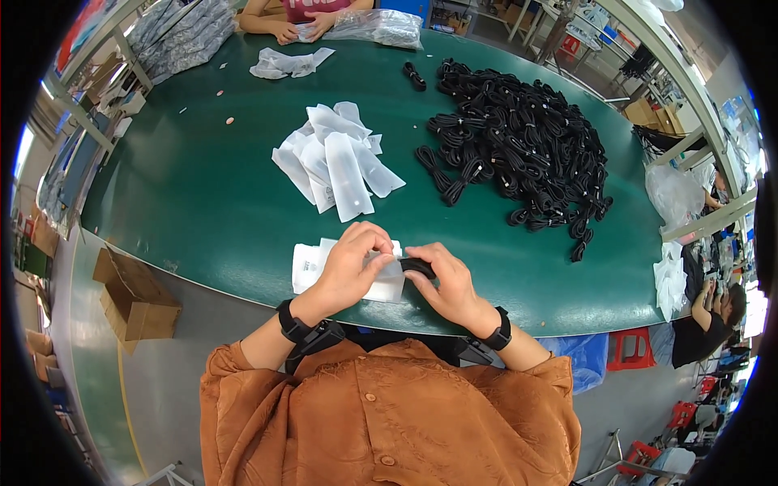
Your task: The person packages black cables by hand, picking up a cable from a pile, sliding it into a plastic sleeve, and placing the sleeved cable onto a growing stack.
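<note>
My right hand (446, 285) grips a bundled black cable (416, 267) near the front edge of the table. Close beside it, my left hand (353, 261) pinches a translucent white plastic bag (391, 279) at the cable's end. How far the cable sits inside the bag is hidden by my fingers. Under my left hand lie more flat white bags (306, 266). Beyond my hands is a loose pile of frosted bags (344, 166). To the far right spreads a large heap of coiled black cables (527, 146).
The green table (227, 202) curves around in front of me. Across it, another person's hands (312, 27) rest by packed clear bags (381, 28). A crumpled bag (290, 63) and a single coiled cable (414, 76) lie farther back. An open cardboard box (134, 296) stands on the floor at left.
</note>
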`<act>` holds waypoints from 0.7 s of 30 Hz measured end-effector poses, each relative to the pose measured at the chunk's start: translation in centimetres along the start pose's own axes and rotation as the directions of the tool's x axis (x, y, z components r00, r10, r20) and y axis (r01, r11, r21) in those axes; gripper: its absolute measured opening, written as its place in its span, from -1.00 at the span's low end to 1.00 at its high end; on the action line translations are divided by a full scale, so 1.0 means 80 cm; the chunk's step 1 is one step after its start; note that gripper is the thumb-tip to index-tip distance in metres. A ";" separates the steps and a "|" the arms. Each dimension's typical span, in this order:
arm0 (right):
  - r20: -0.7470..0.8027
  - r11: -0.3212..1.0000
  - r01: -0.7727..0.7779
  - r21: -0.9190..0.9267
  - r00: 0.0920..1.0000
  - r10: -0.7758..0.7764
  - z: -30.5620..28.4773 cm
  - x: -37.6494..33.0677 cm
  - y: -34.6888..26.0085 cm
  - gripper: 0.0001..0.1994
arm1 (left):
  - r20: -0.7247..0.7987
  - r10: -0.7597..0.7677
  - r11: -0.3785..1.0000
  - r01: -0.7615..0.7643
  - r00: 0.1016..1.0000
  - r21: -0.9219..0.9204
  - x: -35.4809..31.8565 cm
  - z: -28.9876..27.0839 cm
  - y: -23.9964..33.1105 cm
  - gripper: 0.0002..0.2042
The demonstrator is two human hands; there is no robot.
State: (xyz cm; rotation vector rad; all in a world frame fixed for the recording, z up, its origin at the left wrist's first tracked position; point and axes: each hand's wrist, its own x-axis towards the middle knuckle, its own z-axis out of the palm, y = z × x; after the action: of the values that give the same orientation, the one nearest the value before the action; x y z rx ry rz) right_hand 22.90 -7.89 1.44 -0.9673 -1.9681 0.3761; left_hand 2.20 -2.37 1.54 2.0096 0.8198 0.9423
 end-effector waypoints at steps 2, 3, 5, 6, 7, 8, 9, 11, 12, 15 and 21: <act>-0.119 0.964 -0.148 0.219 0.977 0.177 0.004 0.007 -0.009 -0.63 | 0.015 -0.083 0.990 0.084 0.996 -0.115 0.008 -0.007 -0.006 -0.91; -0.118 0.965 -0.145 0.219 0.978 0.173 0.003 0.010 -0.007 -0.63 | 0.012 -0.081 0.990 0.082 0.997 -0.114 0.014 -0.011 -0.010 -0.91; -0.159 0.984 -0.106 0.145 0.979 0.129 -0.001 0.021 0.001 -0.65 | 0.021 -0.185 0.824 0.167 0.983 -0.541 0.033 -0.023 -0.023 -0.89; -0.177 0.990 -0.085 0.116 0.979 0.105 -0.004 0.028 0.006 -0.66 | 0.013 -0.269 0.737 0.215 0.963 -0.641 0.045 -0.038 -0.022 -0.87; -0.174 0.989 -0.085 0.119 0.979 0.105 -0.010 0.035 0.018 -0.66 | 0.019 -0.349 0.631 0.250 0.937 -0.735 0.059 -0.055 -0.023 -0.84; -0.179 0.988 -0.128 -0.091 0.978 0.110 -0.016 0.044 0.038 -0.67 | 0.017 -0.350 0.630 0.249 0.937 -0.735 0.076 -0.078 -0.032 -0.84; -0.184 0.941 -0.165 -0.296 0.976 0.113 -0.022 0.050 0.058 -0.67 | -0.090 -0.359 0.719 0.214 0.929 -0.661 0.093 -0.104 -0.042 -0.84; -0.182 0.859 -0.260 -0.441 0.963 0.198 -0.028 0.053 0.104 -0.69 | -0.190 -0.355 0.796 0.189 0.915 -0.575 0.102 -0.110 -0.040 -0.82; -0.193 0.746 -0.339 -0.574 0.941 0.279 -0.030 0.049 0.125 -0.70 | -0.305 -0.221 0.948 0.130 0.926 -0.292 0.095 -0.098 -0.028 -0.81; -0.179 0.679 -0.382 -0.628 0.919 0.351 -0.034 0.024 0.173 -0.69 | -0.199 0.113 0.959 -0.055 0.973 0.278 0.052 -0.055 -0.006 -0.76; -0.208 0.778 -0.412 -0.473 0.911 0.356 -0.033 -0.007 0.172 -0.63 | 0.156 0.199 0.899 -0.243 0.968 0.364 -0.037 0.019 -0.023 -0.78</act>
State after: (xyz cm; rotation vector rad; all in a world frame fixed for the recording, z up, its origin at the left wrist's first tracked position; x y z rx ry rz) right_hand 31.92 0.41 -5.45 -1.7127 -1.7915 0.0095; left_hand 1.51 -4.31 -1.68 2.5146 0.7643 0.8262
